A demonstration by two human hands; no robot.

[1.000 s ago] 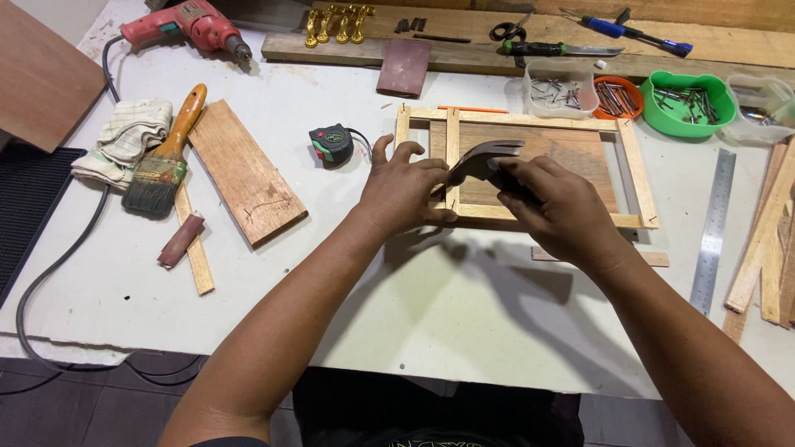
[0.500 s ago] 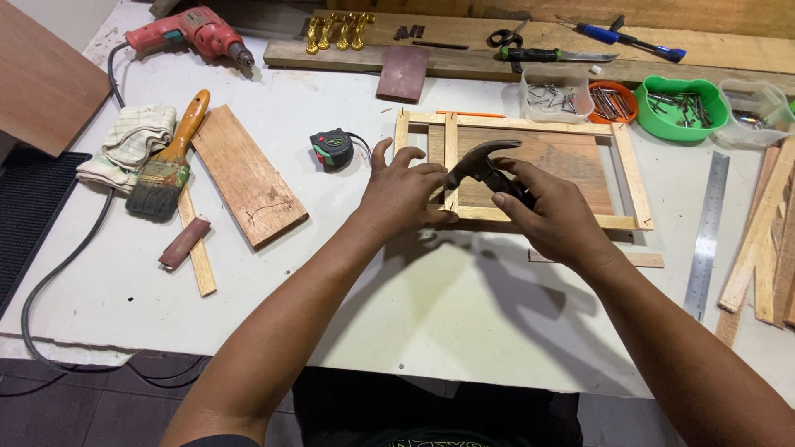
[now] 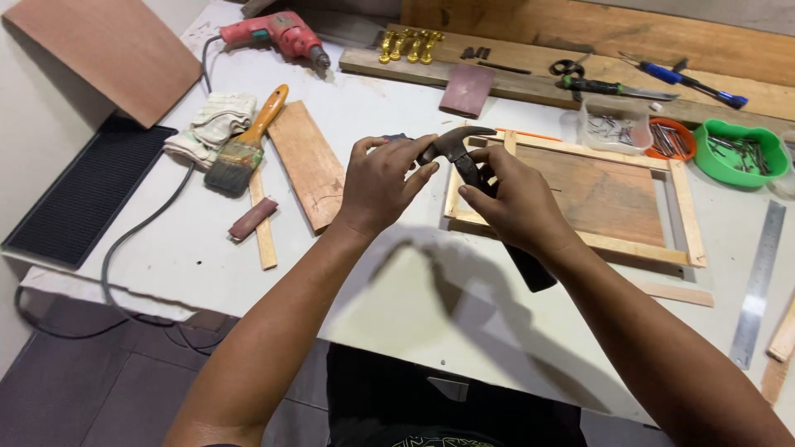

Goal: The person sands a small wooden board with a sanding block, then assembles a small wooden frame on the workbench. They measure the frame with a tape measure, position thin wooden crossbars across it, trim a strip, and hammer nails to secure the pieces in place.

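Above the wooden frame's [image 3: 684, 222] left corner, the right hand [image 3: 515, 201] grips a hammer [image 3: 464, 153]; the left hand's [image 3: 383, 182] fingers curl narrowly, touching its head.

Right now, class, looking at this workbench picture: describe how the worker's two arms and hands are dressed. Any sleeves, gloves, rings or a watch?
Both forearms are bare with no sleeves in view. The left hand and right hand wear no gloves. No watch or bracelet shows at either wrist, and no ring shows on the visible fingers.
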